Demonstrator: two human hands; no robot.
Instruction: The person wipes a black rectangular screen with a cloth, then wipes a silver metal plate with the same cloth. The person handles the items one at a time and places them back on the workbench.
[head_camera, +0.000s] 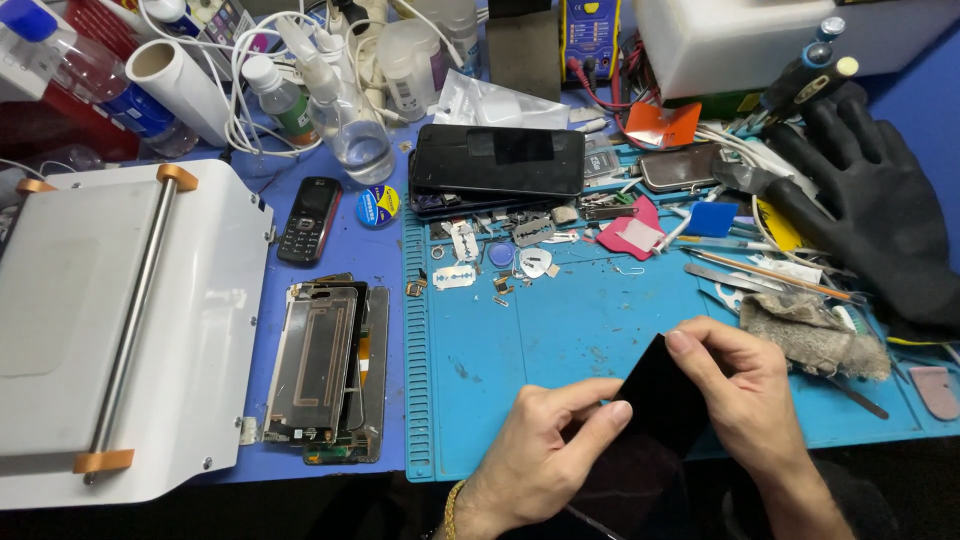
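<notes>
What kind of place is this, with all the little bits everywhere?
Probably a phone repair bench. There is a blue work mat strewn with small parts, an opened phone beside it, and both hands hold a black phone screen.

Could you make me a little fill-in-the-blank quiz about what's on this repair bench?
1. Both hands, the left hand and the right hand, hold a flat panel whose colour is ____.
2. The work mat under the hands is ____ in colour.
3. The old keypad phone lies to the ____ of the mat.
4. At the far right lies a black ____, empty and palm down.

Missing words: black; blue; left; glove
</notes>
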